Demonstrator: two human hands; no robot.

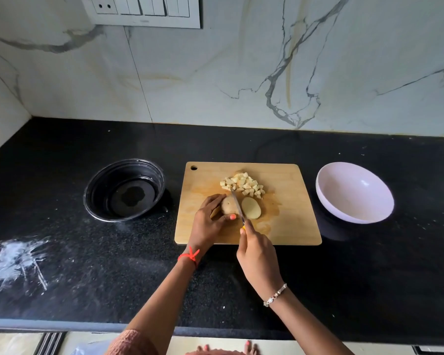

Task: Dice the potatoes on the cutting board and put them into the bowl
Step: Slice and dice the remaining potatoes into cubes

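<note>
A wooden cutting board [287,221] lies on the black counter. On it a potato is split in two. My left hand [208,224] grips the left potato half [228,204]. The right potato half [251,207] lies cut face up beside it. My right hand [254,254] holds a knife [237,206], its blade standing between the two halves. A pile of potato cubes [244,185] sits on the board just behind them. An empty white bowl [354,193] stands to the right of the board.
A black round container [124,189] stands left of the board. White powdery smears [16,260] mark the counter at the front left. A marble wall rises behind the counter, with a switch panel [141,10] at the top.
</note>
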